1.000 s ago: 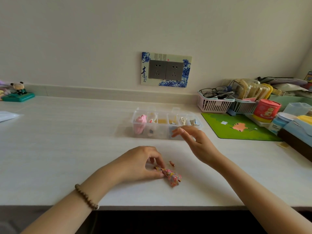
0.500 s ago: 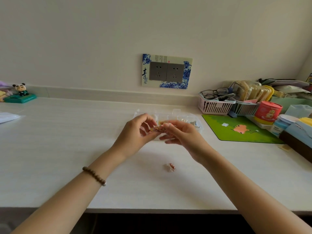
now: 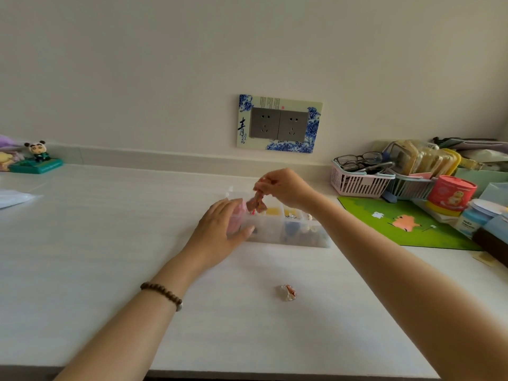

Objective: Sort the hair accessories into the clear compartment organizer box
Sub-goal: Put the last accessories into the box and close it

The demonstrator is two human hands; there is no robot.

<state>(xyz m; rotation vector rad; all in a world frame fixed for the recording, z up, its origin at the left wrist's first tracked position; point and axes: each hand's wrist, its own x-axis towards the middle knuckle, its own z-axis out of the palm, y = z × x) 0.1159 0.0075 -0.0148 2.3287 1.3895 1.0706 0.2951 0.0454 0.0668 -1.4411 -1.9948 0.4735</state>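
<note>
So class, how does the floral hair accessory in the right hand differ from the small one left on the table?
The floral accessory hangs from the right hand above the organizer box; the small accessory lies unheld on the table. The floral one looks larger. Both remain unsorted.

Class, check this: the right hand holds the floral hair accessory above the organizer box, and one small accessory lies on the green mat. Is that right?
Not quite. The head view shows the small accessory lying on the white table, not the green mat. The right hand does hold the floral hair accessory above the organizer box.
</note>
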